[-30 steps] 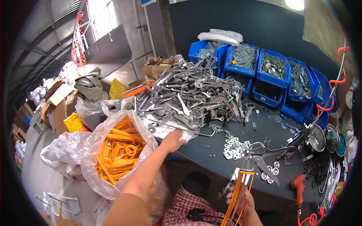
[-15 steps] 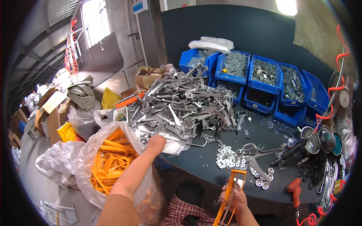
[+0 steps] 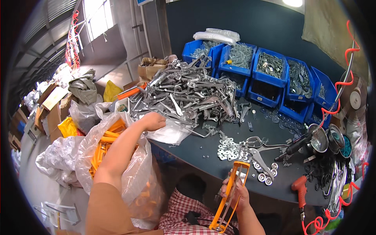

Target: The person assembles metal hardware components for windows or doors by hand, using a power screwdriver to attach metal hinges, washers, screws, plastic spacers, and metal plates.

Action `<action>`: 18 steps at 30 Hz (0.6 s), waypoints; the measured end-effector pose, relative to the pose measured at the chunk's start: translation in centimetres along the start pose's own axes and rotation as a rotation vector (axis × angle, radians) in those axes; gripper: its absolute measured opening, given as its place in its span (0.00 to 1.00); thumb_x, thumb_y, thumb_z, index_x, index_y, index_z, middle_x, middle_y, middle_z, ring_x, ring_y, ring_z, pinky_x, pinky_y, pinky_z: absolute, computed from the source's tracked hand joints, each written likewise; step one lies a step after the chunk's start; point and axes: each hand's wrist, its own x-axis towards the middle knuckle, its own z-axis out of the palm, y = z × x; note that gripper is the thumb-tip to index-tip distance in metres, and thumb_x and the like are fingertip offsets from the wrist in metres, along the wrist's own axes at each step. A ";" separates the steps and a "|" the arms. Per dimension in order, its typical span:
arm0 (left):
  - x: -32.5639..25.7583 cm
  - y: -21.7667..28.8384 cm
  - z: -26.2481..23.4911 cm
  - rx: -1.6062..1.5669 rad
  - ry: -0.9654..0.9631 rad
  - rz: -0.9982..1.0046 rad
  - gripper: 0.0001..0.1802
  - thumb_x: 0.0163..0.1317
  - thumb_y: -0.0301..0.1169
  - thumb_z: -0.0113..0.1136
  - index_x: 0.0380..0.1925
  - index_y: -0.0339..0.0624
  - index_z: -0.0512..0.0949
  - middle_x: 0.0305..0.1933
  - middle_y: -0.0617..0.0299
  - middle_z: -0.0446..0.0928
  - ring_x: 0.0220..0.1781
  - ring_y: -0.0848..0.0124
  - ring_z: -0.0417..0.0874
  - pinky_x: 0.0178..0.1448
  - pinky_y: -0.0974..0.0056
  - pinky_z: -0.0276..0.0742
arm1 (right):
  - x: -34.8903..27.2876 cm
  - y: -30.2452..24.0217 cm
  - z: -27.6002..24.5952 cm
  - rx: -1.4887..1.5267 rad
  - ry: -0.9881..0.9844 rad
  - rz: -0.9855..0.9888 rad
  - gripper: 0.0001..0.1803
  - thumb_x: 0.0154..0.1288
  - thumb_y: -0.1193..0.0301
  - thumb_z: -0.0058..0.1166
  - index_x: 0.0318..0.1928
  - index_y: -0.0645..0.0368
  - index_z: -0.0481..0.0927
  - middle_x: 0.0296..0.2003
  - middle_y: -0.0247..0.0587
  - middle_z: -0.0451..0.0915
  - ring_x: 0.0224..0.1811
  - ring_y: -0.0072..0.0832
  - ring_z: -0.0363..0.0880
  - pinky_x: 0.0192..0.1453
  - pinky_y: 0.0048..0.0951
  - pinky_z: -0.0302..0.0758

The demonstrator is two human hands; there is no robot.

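workshop: blue parts bins (image 3: 270, 72), metal parts pile (image 3: 188, 94), workbench (image 3: 203, 150).

Right hand (image 3: 236, 192) clasps orange frame (image 3: 230, 196) — left hand (image 3: 153, 121) on metal pile (image 3: 187, 94).

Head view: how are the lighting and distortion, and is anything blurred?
Head view: heavy fisheye bending with a black rim; bright window glare upper left and a lamp at top; left hand on the metal pile and right hand gripping the orange frame look sharp.

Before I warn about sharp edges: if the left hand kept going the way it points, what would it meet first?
Most likely the pile of metal parts; the left hand is at its near edge, though depth is unclear.
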 end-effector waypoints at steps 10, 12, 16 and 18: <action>-9.7 7.5 -0.2 -0.182 -0.029 0.158 0.10 0.52 0.35 0.52 0.21 0.39 0.75 0.22 0.58 0.73 0.28 0.70 0.73 0.37 0.65 0.69 | -0.6 -0.1 -0.4 0.027 -0.016 0.020 0.26 0.57 0.68 0.48 0.56 0.58 0.58 0.41 0.48 0.71 0.33 0.35 0.75 0.35 0.33 0.70; -10.6 7.3 0.9 0.253 0.236 0.176 0.09 0.51 0.34 0.53 0.21 0.40 0.75 0.23 0.58 0.74 0.28 0.66 0.75 0.37 0.63 0.71 | -0.6 0.0 -0.4 0.003 -0.025 0.029 0.27 0.57 0.68 0.49 0.56 0.58 0.58 0.40 0.48 0.71 0.33 0.35 0.75 0.35 0.33 0.70; -11.7 10.2 3.6 -0.177 0.501 0.389 0.06 0.47 0.32 0.57 0.20 0.42 0.73 0.22 0.57 0.72 0.26 0.60 0.75 0.31 0.59 0.72 | -1.3 0.0 -0.2 -0.151 0.000 0.014 0.30 0.55 0.67 0.51 0.57 0.59 0.56 0.42 0.48 0.71 0.35 0.35 0.75 0.36 0.34 0.71; -12.9 14.8 2.5 -0.444 0.476 0.610 0.07 0.49 0.31 0.58 0.19 0.41 0.72 0.22 0.58 0.72 0.26 0.60 0.74 0.30 0.61 0.71 | -2.1 0.0 1.3 -0.261 0.007 0.018 0.32 0.54 0.66 0.53 0.58 0.59 0.56 0.43 0.48 0.71 0.35 0.33 0.75 0.37 0.34 0.72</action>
